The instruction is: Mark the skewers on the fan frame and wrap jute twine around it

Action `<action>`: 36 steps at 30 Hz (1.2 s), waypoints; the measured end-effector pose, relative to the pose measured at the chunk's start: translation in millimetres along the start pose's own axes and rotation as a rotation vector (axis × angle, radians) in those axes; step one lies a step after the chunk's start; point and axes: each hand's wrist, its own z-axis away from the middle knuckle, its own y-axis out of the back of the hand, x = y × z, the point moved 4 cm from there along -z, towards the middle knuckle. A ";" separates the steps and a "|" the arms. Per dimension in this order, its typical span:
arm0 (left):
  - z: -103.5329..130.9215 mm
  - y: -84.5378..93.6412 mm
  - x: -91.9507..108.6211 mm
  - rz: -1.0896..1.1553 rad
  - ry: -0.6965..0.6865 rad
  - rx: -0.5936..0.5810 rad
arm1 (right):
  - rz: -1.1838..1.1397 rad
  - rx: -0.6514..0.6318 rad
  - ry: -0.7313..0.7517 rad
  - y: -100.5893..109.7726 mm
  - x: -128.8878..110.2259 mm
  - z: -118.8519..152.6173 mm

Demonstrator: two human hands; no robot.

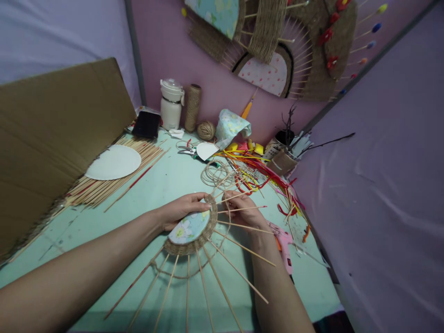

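My left hand (180, 209) grips a half-round woven piece (204, 238) by its upper left edge, thumb on top. Flowered fabric (189, 227) covers its middle, and a band of brown twine runs around the curve. Thin wooden sticks (239, 272) fan out from that band. Among the sticks on the right side, my right hand (243, 210) is closed, fingertips pinched on a strand of twine (227, 231). The strand hangs in a loose arc below the band to the lower left sticks. A loose coil of twine (215, 175) lies just beyond the hands.
Cardboard (62, 134) stands at left beside many sticks (93, 192) and a white oval (114, 163). Behind are a white bottle (171, 108), twine spool (193, 108), twine ball (206, 131) and pliers (187, 151). A pink glue gun (285, 240) lies by my right forearm.
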 end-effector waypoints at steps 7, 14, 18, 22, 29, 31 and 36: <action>0.6 -1.5 0.6 -0.008 0.018 -0.010 | -0.024 -0.028 -0.020 0.3 0.4 0.9; 0.8 -0.7 -0.2 -0.035 0.003 -0.019 | -0.033 0.060 -0.049 4.7 3.6 -0.7; 1.9 -2.0 0.7 -0.021 0.001 -0.028 | -0.046 0.074 -0.051 6.8 4.7 -2.2; 2.3 -1.9 2.4 0.000 -0.012 -0.023 | -0.083 0.109 -0.052 9.5 2.6 -3.4; 1.1 0.7 4.8 0.076 -0.057 -0.043 | -0.034 0.180 -0.010 12.3 -3.6 2.2; 1.2 0.4 5.7 0.096 -0.063 -0.046 | 0.056 0.197 0.021 11.9 -4.3 3.6; 0.5 -0.1 6.7 0.088 -0.081 -0.050 | 0.232 0.241 0.137 9.7 -3.8 2.3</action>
